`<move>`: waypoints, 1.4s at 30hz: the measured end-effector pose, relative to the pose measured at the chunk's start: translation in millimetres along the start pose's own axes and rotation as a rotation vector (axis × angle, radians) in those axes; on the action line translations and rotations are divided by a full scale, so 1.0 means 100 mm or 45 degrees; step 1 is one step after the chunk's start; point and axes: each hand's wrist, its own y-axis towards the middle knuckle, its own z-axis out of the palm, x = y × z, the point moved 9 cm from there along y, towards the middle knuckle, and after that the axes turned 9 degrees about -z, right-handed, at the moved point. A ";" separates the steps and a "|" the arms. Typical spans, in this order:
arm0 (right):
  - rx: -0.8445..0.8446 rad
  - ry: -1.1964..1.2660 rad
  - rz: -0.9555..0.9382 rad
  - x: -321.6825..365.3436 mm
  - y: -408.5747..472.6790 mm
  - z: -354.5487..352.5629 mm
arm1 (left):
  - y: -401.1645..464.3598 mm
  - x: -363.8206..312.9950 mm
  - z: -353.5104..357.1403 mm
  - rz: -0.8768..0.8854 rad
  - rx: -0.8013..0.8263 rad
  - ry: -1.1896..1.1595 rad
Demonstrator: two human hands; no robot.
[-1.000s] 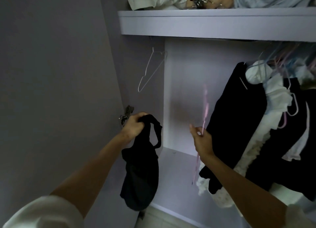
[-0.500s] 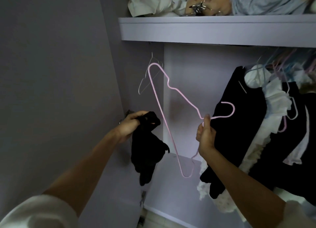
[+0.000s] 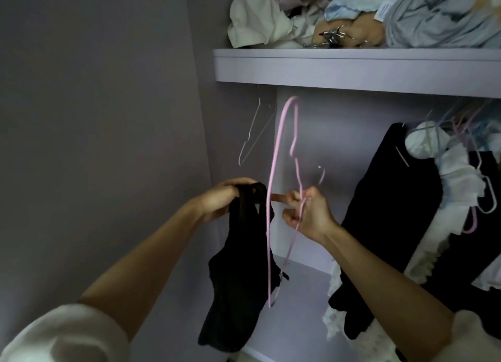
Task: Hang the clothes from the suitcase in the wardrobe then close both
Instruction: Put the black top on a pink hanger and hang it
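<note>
My left hand [image 3: 222,199] grips the black top [image 3: 244,266] by its strap, so the rest hangs free in front of the open wardrobe. Just beside it my right hand [image 3: 309,212] pinches the pink hanger [image 3: 273,199] at its neck, one finger pointing to the strap, I think to thread it. Hung clothes [image 3: 406,199] are at right.

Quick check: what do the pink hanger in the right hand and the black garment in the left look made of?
Pink hanger: thin wire, probably metal with a matte pink coating; it keeps its bent outline. Black garment: soft, thin, dull fabric; it droops limply from the left hand. Exact fibre unclear.
</note>
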 end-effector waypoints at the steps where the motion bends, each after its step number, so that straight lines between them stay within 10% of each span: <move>1: 0.024 -0.020 0.026 -0.04 -0.01 0.06 | 0.01 -0.02 -0.02 0.029 -0.053 0.059; 8: 0.190 -0.157 0.107 -0.06 -0.04 0.33 | -0.02 -0.13 -0.13 0.136 -0.206 0.268; 13: -0.237 -0.081 -0.099 0.31 0.14 0.00 | 0.01 0.01 -0.57 -0.060 -0.537 0.503; 23: -0.431 0.107 -0.231 0.69 0.21 -0.40 | -0.02 0.16 -0.66 -0.081 -0.450 -0.386; 38: -0.550 -0.891 -0.294 0.71 0.12 -0.88 | -0.08 -0.14 -0.75 0.296 -0.502 -0.732; 42: -0.484 -1.163 -0.291 0.78 0.12 -0.81 | -0.05 -0.19 -0.59 0.169 -0.473 -0.255</move>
